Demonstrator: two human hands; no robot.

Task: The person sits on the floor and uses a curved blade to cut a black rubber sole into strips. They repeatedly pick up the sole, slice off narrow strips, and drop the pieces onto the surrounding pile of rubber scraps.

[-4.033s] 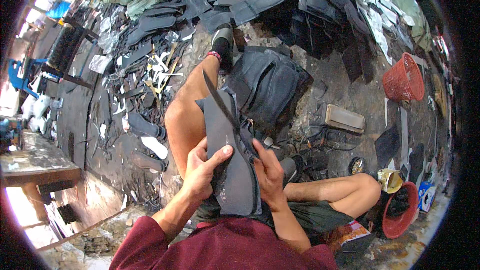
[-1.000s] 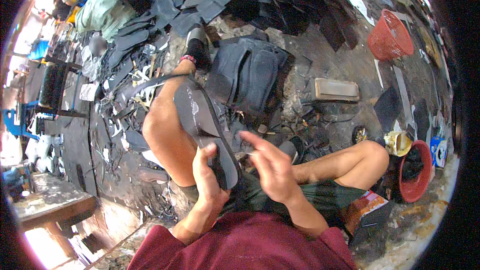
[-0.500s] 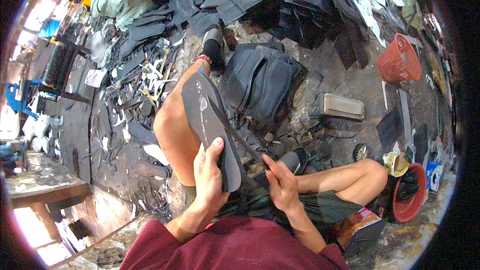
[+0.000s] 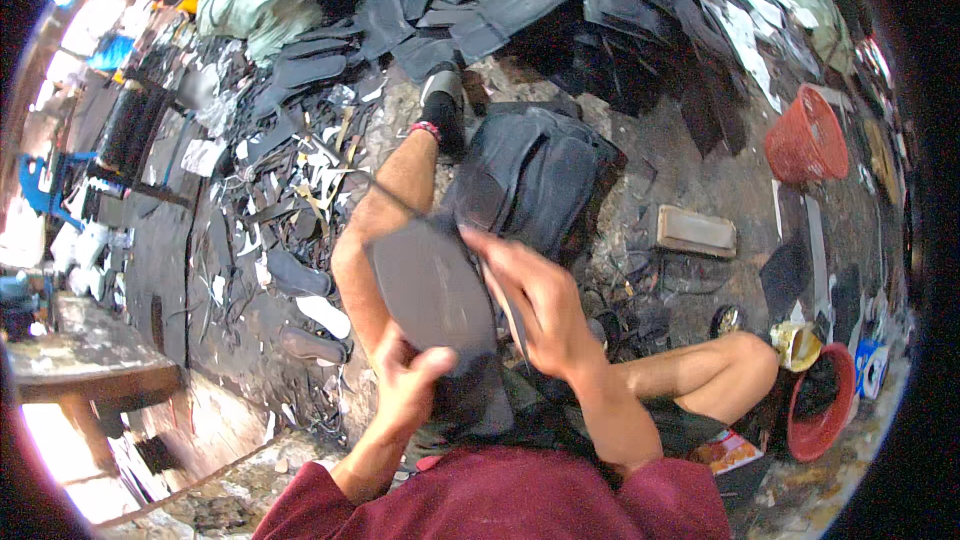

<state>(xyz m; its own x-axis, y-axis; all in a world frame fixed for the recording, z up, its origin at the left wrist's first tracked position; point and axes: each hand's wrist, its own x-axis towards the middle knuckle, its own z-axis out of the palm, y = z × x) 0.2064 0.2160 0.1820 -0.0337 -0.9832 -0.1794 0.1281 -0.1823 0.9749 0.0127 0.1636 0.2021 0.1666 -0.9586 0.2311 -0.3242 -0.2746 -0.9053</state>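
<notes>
My left hand point(image 4: 408, 385) is closed on a dark grey shoe sole point(image 4: 430, 290), with the thumb on its upper face. The sole lies over my lap, beside my bent left leg. At its right edge is my right hand point(image 4: 540, 305), its fingers curled around a long thin knife point(image 4: 398, 197). The dark narrow blade points up and left past the sole's far end. Motion blurs the knife, and the sole hides part of it. Just beyond my hands sits a pile of black soles point(image 4: 550, 165) on the floor.
Many black cut pieces point(image 4: 480, 0) heap up at the back. Scraps and strips point(image 4: 315, 180) litter the floor to the left. On the right are a red basket point(image 4: 805, 135), a pale rectangular block point(image 4: 697, 230) and a red tub point(image 4: 850, 395). A wooden table point(image 4: 95, 375) stands at left.
The sole has turned and come lower, nearer my lap. My right hand has moved forward and left along its edge with the knife. My left hand still grips the sole, slightly lower.
</notes>
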